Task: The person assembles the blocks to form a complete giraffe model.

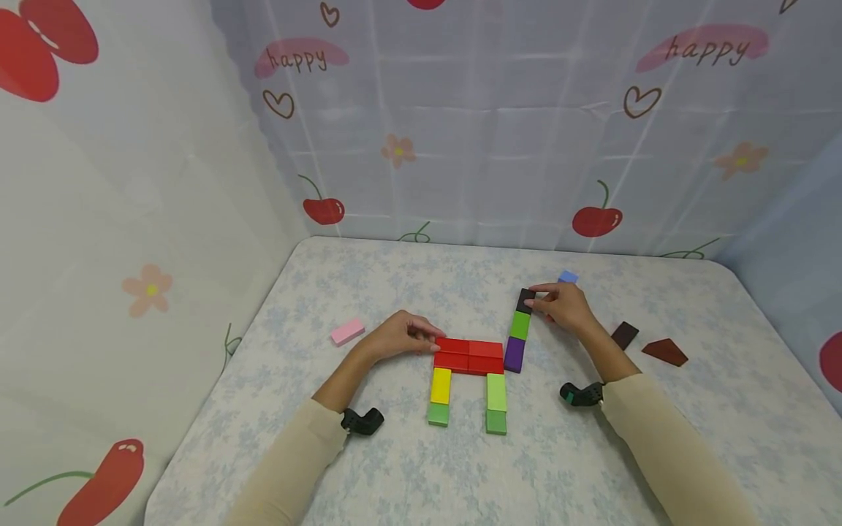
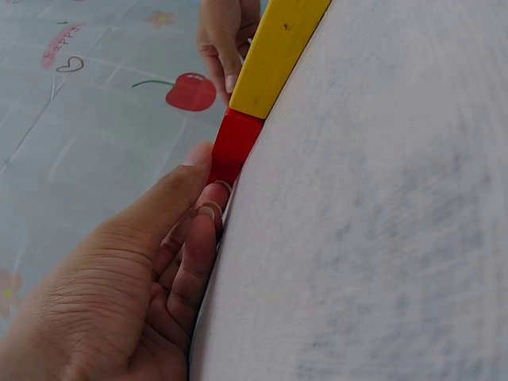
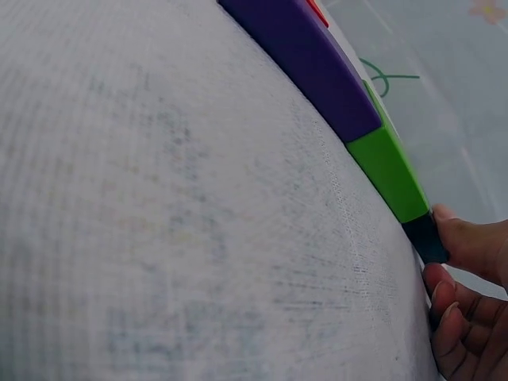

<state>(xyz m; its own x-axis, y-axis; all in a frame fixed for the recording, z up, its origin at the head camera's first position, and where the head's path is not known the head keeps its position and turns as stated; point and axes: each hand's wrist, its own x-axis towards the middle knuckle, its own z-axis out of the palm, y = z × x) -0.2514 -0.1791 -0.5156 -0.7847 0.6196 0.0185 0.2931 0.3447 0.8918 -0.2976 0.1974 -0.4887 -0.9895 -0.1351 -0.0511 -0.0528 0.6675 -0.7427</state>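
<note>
White curtain (image 1: 131, 204) printed with red cherries hung at the far left, beside the patterned tablecloth (image 1: 395, 475). A beige left sleeve (image 1: 289, 467) reached in over the cloth, a black device (image 1: 363, 421) at its cuff. Just beyond the left wrist lay a pink block (image 1: 348, 332), apart from the arrangement.

Next came the left hand (image 1: 400, 334), its thumb and index finger pinching the outer corner of the upper-left red block (image 1: 452, 346). How firmly they pressed, I could not tell. That block was one of four reds packed two by two. From their near edge, on the left, ran a yellow block (image 1: 441, 386) with a green block (image 1: 438, 415) touching its end; on the right, a lime block (image 1: 496, 392) and a second green block (image 1: 496, 422) made a matching leg.

At the reds' right end a purple block (image 1: 514, 354) began a slanting column leading away from the person: purple, then a bright green block (image 1: 520, 325), then a black block (image 1: 525, 300). The right hand (image 1: 564, 305) held the black block between thumb and index finger, against the green one. Beyond those knuckles sat a blue block (image 1: 569, 277), partly hidden. Past the right forearm lay a dark brown block (image 1: 626, 334) and, farthest right, an angular reddish-brown block (image 1: 665, 352).
</note>
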